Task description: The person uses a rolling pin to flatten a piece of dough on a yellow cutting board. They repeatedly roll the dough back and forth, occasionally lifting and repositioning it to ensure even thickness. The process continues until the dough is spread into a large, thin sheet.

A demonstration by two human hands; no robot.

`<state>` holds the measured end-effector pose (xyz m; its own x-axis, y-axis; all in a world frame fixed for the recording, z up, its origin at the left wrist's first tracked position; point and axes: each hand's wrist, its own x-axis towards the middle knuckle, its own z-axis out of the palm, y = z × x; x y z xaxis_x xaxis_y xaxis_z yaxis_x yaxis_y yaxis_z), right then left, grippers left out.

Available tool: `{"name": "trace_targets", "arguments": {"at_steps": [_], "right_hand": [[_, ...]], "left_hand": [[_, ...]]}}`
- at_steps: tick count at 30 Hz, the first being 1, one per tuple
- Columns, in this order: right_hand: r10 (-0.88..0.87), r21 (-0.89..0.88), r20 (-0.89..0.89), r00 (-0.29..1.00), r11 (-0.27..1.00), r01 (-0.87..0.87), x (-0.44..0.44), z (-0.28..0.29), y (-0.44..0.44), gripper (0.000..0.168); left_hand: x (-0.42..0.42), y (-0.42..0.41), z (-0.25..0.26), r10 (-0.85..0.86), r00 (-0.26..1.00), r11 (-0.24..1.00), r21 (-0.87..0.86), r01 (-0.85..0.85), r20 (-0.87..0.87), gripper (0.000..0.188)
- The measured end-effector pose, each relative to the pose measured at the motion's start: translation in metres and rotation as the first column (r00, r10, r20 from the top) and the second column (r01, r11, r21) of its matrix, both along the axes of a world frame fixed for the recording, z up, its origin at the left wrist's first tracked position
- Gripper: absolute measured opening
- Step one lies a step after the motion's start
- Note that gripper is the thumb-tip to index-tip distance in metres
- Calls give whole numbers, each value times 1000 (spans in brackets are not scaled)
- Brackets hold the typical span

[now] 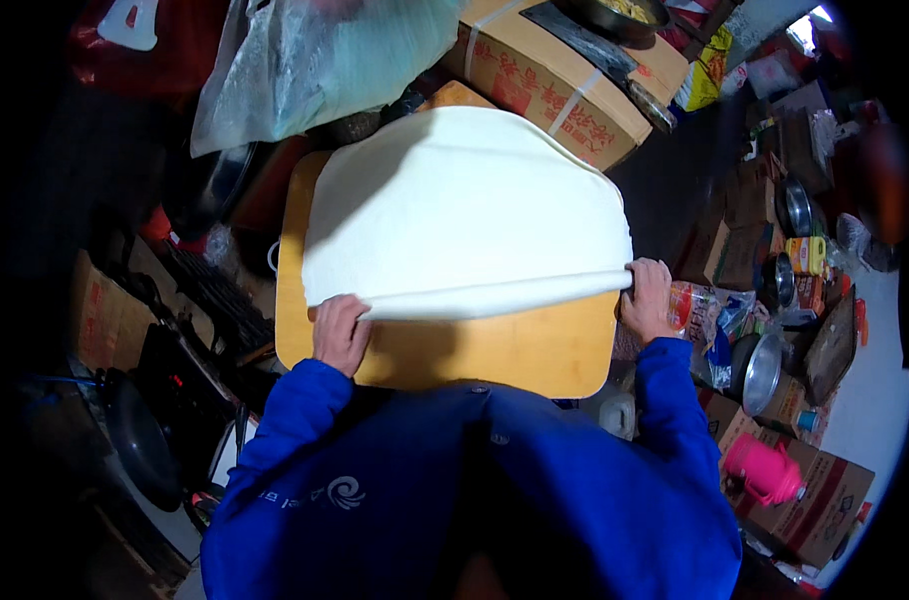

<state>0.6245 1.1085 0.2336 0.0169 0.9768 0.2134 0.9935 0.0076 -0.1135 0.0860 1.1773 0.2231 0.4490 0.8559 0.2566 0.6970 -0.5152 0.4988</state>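
A wide, thin sheet of pale dough point(469, 202) lies over a yellow wooden board point(499, 352) in front of me, and its far edge reaches past the board. The near edge is wrapped into a long roll point(492, 295) that slants slightly up to the right. My left hand point(340, 334) has its fingers curled over the roll's left end. At the roll's right end, by the board's right edge, my right hand point(649, 296) closes its fingers on it. Whether a rolling pin is inside the roll cannot be seen. The bare near strip of the board shows below the roll.
Beyond the board stands a strapped cardboard box point(552, 90) with a cleaver and a pan on it. A translucent plastic bag point(327, 67) is at the upper left. A black wok point(139, 442) sits at the lower left. Metal bowls and a pink thermos flask point(763, 469) stand at the right.
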Motion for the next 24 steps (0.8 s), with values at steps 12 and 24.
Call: {"name": "trace_targets", "arguments": {"at_steps": [12, 24], "right_hand": [[-63, -234, -25, 998, 971, 56, -23, 5, -159, 36], [-319, -611, -506, 801, 789, -71, -108, 6, -224, 21]], "left_hand": [[-51, -76, 1, -193, 976, 973, -151, 176, -103, 39], [-37, -2, -12, 410, 910, 904, 110, -414, 54, 43]]}}
